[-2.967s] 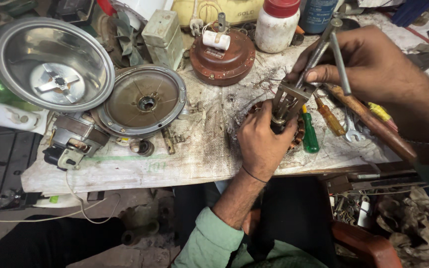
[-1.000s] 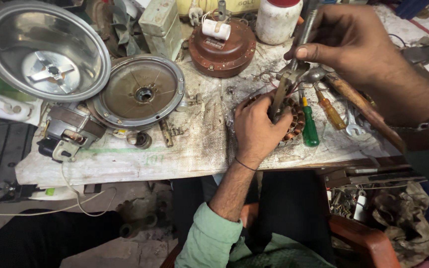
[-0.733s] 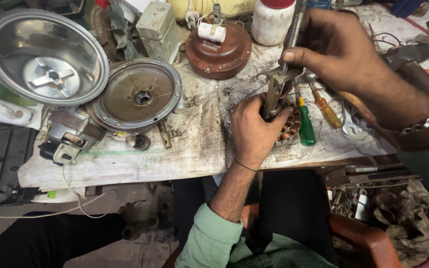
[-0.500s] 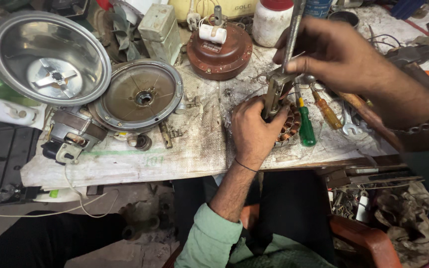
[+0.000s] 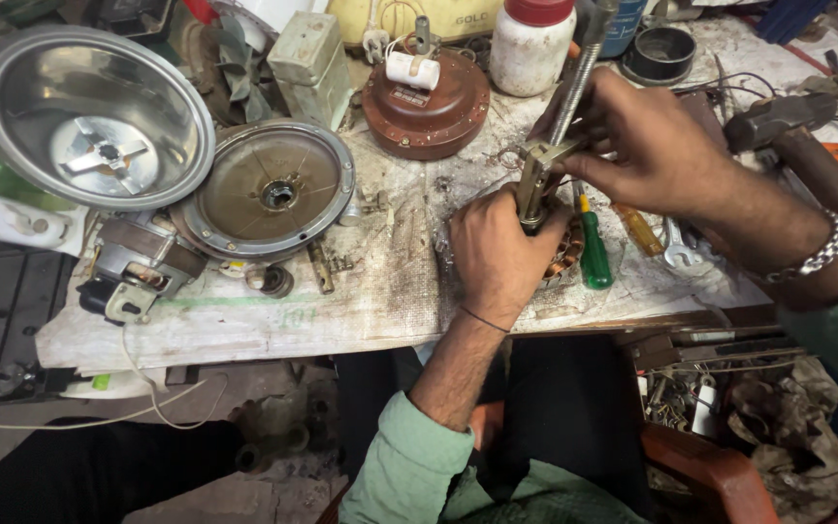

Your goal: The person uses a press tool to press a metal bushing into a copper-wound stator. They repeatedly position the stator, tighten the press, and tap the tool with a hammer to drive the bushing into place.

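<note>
The copper-wound stator (image 5: 566, 254), judged heavy, rigid but fragile-wired, was clamped under the left hand (image 5: 499, 254) while the right hand (image 5: 644, 146) gripped the threaded puller (image 5: 557, 126).

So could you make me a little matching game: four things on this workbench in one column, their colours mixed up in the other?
Things:
1. Screwdriver handle beside the left hand
2. Big bowl at the far left
3. Bottle cap at the back
4. Round motor cover behind the hands

Colours:
A. red
B. brown
C. green
D. shiny silver

Pairs: 1-C, 2-D, 3-A, 4-B
</note>
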`<state>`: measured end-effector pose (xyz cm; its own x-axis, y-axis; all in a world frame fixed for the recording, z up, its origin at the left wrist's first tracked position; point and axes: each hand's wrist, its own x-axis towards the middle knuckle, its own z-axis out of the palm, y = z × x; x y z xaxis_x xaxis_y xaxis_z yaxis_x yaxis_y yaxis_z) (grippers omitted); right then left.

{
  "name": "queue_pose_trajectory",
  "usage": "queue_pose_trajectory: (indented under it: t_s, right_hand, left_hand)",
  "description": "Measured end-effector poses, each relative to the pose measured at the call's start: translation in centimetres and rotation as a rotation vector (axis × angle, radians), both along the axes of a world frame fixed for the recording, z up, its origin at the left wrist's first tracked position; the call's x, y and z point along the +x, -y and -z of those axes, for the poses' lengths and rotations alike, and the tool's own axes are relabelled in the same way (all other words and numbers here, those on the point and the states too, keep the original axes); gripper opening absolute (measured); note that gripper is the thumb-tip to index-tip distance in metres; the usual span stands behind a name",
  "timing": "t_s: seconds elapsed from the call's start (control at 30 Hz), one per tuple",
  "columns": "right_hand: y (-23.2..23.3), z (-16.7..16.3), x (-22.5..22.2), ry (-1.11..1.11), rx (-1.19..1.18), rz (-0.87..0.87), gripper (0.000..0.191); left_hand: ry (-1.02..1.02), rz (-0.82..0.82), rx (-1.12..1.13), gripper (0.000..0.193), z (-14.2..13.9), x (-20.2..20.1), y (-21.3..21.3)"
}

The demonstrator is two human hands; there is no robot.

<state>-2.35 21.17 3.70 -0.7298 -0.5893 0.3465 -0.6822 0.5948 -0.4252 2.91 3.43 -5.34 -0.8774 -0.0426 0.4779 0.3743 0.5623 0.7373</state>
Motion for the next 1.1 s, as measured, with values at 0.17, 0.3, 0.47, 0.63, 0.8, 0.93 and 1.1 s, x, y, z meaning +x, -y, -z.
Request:
queue_pose_trajectory:
  t_s: [0.17,0.3,0.47,0.63,0.8,0.93,1.1]
  right_hand:
    - [0.0,0.1,0.2,-0.007,-0.003,-0.007,0.060]
    - [0.5,0.2,0.2,0.039,0.014,0.026,0.054]
    - [0.8,0.3,0.2,-0.080,0.067,-0.032,0.051]
    - [0.8,0.6,0.4,-0.113,0.072,-0.013,0.051]
    - [0.8,1.1,0.6,-0.134,0.064,-0.001,0.051]
    - [0.9,1.3,0.6,-0.181,0.111,-0.006,0.054]
    - [0.9,1.4,0.9,-0.246,0.237,-0.002,0.067]
  left_hand:
    - [-0.046,-0.028,0.002,0.023,0.5,-0.5,-0.5]
    - [0.045,0.008,0.032,0.021,0.7,-0.9,-0.2]
    - [0.175,0.051,-0.006,0.018,0.5,-1.3,0.3]
    - [0.236,0.071,0.006,0.019,0.8,-1.7,0.3]
    - [0.198,0.075,0.040,0.020,1.4,-1.7,0.3]
    - [0.203,0.057,0.015,0.021,1.5,-1.7,0.3]
    - [0.144,0.043,0.043,0.022,1.5,-1.5,0.3]
